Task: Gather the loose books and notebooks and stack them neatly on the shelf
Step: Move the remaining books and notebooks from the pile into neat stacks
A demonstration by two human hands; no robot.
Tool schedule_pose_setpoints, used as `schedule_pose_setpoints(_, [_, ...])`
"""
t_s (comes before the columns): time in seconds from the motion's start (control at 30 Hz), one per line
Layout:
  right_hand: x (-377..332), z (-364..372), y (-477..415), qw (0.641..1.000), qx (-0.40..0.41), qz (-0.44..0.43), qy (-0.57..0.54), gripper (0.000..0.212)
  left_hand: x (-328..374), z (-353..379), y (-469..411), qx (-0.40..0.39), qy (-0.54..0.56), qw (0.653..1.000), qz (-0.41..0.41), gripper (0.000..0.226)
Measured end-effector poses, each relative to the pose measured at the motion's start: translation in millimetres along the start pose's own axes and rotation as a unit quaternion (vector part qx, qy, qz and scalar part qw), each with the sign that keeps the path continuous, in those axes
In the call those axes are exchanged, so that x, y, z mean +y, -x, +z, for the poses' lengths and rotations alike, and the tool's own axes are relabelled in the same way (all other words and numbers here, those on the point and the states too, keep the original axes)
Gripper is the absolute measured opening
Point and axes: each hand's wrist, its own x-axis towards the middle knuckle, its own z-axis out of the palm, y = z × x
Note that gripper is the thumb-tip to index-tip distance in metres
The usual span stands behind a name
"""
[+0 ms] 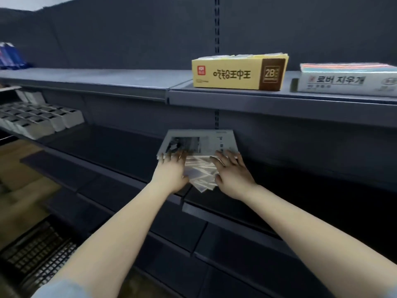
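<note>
A small pile of thin books with pale geometric covers lies on the dark middle shelf, its near corner hanging over the front edge. Behind it lies a grey book with a photo on its cover, flat against the back panel. My left hand grips the left side of the pile, fingers on top and thumb at the near edge. My right hand holds the right side the same way, fingertips reaching onto the grey book.
On the upper shelf stand a yellow carton and a white carton to its right. White boxes fill the middle shelf's far left. Blue items sit far left above. A black crate stands on the floor.
</note>
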Motion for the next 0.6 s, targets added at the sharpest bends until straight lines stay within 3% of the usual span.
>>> schedule_pose_setpoints(0.2, [-35.4, 6.0, -49.0, 1.000, -0.005, -0.018, 0.004, 0.063, -45.0, 14.9, 9.9, -0.018, 0.039, 0.999, -0.009, 0.072])
schedule_pose_setpoints(0.33, [-49.8, 17.6, -68.1, 0.998, -0.054, 0.027, 0.001, 0.069, -55.1, 24.9, 10.9, -0.019, 0.075, 0.997, 0.008, 0.069])
schedule_pose_setpoints(0.5, [-61.4, 21.9, -87.0, 0.998, -0.002, 0.065, 0.024, 0.074, -57.6, 36.9, 4.3, 0.018, 0.098, 0.995, 0.008, 0.070])
schedule_pose_setpoints(0.6, [-65.7, 19.9, -94.3, 0.994, -0.013, 0.087, 0.058, 0.065, -53.9, 38.0, 1.0, 0.064, 0.105, 0.992, -0.003, 0.072])
